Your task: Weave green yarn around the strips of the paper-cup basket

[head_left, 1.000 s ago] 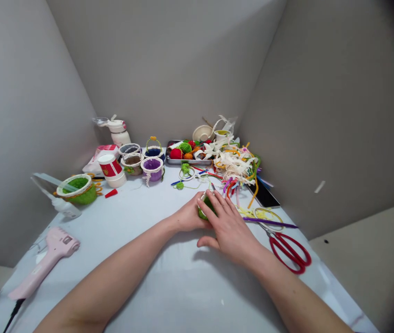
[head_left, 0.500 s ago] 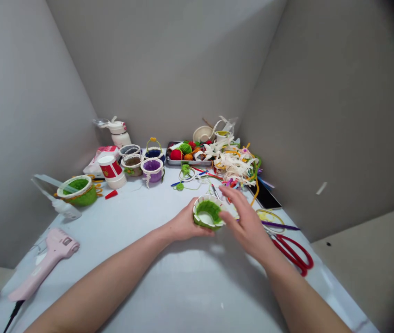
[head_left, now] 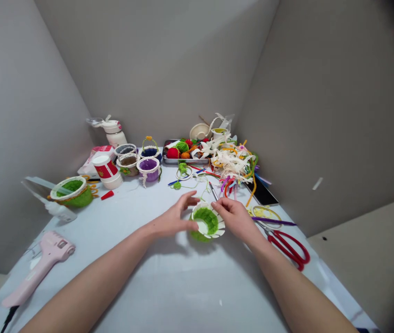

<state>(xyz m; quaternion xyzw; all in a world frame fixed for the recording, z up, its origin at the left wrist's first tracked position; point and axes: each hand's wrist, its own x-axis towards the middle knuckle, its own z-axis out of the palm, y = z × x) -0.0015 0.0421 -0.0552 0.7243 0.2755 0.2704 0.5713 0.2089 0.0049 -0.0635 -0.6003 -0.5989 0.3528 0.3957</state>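
Spreading across the whole lower view is the pale blue tabletop [head_left: 183,286], boxed in by grey walls. Both bare forearms reach in from the near edge and meet at its middle. The left hand [head_left: 174,219] cups the near-left side of a small yarn-wrapped cup [head_left: 206,223], thumb on the white rim and forefinger stretched out past it, a loose, part-open hold. The right hand [head_left: 235,217] pinches the cup's far-right rim between thumb and fingertips, closed on one of the white tabs. The cup stands just off the table between the two hands, its mouth tilted toward the camera, green yarn lining the inside.

At the far left edge lies a pink glue gun [head_left: 39,268], with a green woven basket [head_left: 69,190] beyond it. Red-handled scissors [head_left: 287,247] lie just right of the right wrist. A heap of pipe cleaners and raffia strips [head_left: 233,164] sits behind the hands, beside a metal tray of yarn balls [head_left: 183,151]. A purple basket [head_left: 148,169] and a red-and-white paper cup [head_left: 105,170] stand farther left.
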